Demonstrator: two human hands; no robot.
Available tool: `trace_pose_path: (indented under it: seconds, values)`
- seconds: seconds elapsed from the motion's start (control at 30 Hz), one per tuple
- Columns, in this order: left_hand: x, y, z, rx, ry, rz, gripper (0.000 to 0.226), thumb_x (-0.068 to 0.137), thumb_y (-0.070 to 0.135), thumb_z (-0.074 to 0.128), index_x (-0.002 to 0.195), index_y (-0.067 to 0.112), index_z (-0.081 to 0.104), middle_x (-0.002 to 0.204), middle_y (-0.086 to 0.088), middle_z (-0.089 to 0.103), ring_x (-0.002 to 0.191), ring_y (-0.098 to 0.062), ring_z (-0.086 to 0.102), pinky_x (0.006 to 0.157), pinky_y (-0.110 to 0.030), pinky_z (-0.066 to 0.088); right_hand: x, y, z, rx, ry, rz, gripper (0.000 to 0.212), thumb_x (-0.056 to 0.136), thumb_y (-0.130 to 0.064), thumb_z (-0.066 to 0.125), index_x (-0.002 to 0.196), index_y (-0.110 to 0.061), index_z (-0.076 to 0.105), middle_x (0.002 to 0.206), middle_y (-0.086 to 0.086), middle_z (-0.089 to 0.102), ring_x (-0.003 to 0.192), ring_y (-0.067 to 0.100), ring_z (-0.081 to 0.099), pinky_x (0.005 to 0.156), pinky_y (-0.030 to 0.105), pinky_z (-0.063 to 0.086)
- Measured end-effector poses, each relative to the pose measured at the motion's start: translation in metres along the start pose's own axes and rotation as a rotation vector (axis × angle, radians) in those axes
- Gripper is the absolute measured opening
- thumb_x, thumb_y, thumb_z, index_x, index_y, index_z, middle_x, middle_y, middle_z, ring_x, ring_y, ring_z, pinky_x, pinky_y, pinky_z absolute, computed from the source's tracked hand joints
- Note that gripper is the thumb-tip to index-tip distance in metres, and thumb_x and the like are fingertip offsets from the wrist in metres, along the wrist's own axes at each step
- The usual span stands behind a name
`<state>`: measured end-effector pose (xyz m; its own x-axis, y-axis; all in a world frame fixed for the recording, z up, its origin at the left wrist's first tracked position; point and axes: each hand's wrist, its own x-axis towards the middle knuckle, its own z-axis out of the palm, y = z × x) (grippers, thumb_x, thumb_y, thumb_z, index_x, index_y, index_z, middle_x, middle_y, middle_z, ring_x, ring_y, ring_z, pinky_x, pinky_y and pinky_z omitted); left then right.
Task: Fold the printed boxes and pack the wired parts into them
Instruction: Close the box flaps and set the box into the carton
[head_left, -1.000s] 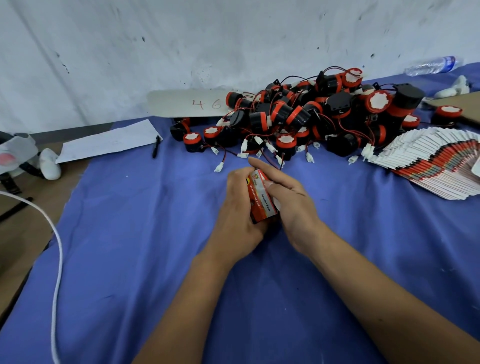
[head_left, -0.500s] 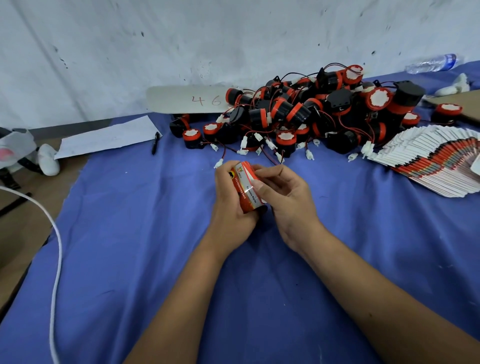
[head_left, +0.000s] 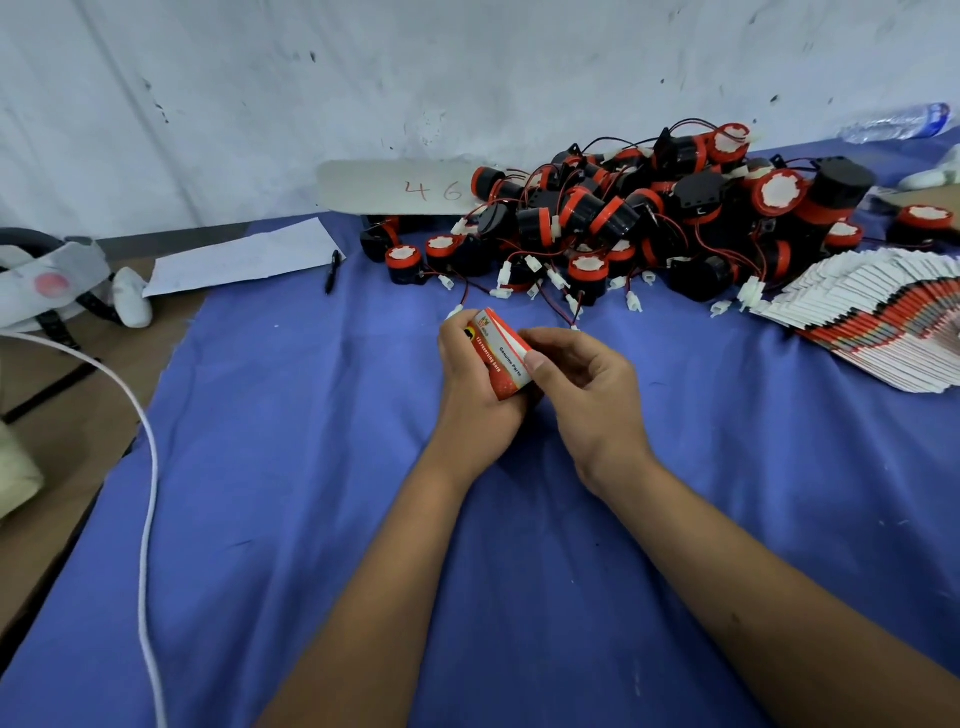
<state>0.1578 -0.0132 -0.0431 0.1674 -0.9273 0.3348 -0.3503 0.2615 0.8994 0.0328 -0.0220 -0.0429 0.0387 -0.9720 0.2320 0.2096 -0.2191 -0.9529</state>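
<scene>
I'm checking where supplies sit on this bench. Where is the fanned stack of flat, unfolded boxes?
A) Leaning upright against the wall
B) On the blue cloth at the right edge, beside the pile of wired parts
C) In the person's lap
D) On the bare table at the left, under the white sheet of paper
B: the fanned stack of flat boxes lies on the blue cloth at the right edge, next to the pile of wired parts.

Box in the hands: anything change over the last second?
The box stayed gripped in the left hand but turned, its printed side now facing up more. The right hand drew its fingers back from lying over the box and now pinches its near edge. The pile of wired parts and the flat box stack did not change.
</scene>
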Motion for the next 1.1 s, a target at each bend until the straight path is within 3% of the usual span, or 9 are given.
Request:
trace_pose_path:
  seconds: [0.2,0.37,0.47,0.63,0.73,0.87,1.0,1.1]
  values:
    - [-0.002,0.004,0.021,0.043,0.081,0.017,0.074,0.085,-0.006,0.07,0.131,0.027,0.024,0.136,-0.016,0.036,0.117,-0.037,0.056,0.087,-0.053,0.057,0.0,0.0,-0.001,0.097,0.122,0.076,0.014,0.093,-0.003,0.07,0.105,-0.003,0.077,0.103,0.006,0.078,0.103,0.017,0.073,0.094,0.035,0.059]
    - [-0.004,-0.001,0.028,0.106,0.123,0.09,0.079,0.083,-0.002,0.072,0.141,0.023,0.024,0.134,-0.001,0.024,0.122,-0.021,0.046,0.097,-0.041,0.056,-0.004,0.001,0.003,-0.012,0.23,0.038,0.012,0.093,-0.009,0.07,0.099,-0.012,0.08,0.095,-0.001,0.079,0.092,0.011,0.074,0.084,0.031,0.06]
    - [-0.004,-0.001,0.029,0.079,0.184,0.059,0.08,0.08,0.003,0.074,0.145,0.012,0.027,0.137,-0.006,0.027,0.12,-0.02,0.046,0.096,-0.032,0.054,-0.009,0.0,0.009,-0.096,0.181,-0.025,0.015,0.096,-0.012,0.067,0.105,-0.013,0.079,0.101,-0.005,0.078,0.098,0.007,0.072,0.09,0.028,0.059]
    - [-0.002,-0.003,0.024,0.029,0.239,0.028,0.072,0.083,0.007,0.069,0.143,0.009,0.028,0.137,-0.013,0.034,0.113,-0.023,0.051,0.094,-0.042,0.055,-0.014,-0.002,0.01,-0.327,0.066,-0.163,0.025,0.094,-0.006,0.069,0.118,-0.01,0.076,0.122,-0.003,0.071,0.118,0.002,0.062,0.106,0.025,0.048]
    - [-0.002,-0.005,0.023,0.055,0.226,0.048,0.072,0.082,0.003,0.068,0.142,0.012,0.03,0.135,-0.011,0.036,0.114,-0.022,0.052,0.093,-0.04,0.055,-0.011,-0.004,0.003,-0.361,0.037,-0.197,0.023,0.09,-0.004,0.074,0.112,-0.008,0.078,0.118,-0.003,0.072,0.114,0.004,0.065,0.103,0.025,0.05]
    - [-0.001,-0.003,0.024,0.023,0.129,0.009,0.076,0.082,0.004,0.07,0.143,0.017,0.026,0.138,-0.016,0.038,0.118,-0.038,0.056,0.093,-0.056,0.057,-0.007,-0.005,-0.004,-0.322,0.003,-0.192,0.021,0.086,-0.004,0.077,0.107,-0.009,0.077,0.115,-0.003,0.073,0.111,0.005,0.066,0.097,0.024,0.053]
    - [-0.004,0.003,0.026,-0.028,0.01,0.003,0.075,0.083,-0.007,0.068,0.143,0.01,0.026,0.142,-0.027,0.04,0.125,-0.043,0.054,0.098,-0.056,0.054,-0.003,-0.004,0.0,-0.204,-0.09,-0.139,0.038,0.094,0.002,0.062,0.125,-0.02,0.068,0.124,-0.007,0.071,0.118,0.004,0.064,0.101,0.023,0.052]
    - [-0.009,0.012,0.022,-0.24,-0.082,-0.09,0.078,0.075,-0.006,0.059,0.141,0.015,0.022,0.144,-0.03,0.035,0.129,-0.045,0.054,0.095,-0.051,0.058,-0.001,-0.003,-0.002,-0.146,-0.116,-0.099,0.039,0.098,0.003,0.058,0.132,-0.015,0.067,0.129,-0.002,0.069,0.121,0.007,0.064,0.106,0.028,0.05]
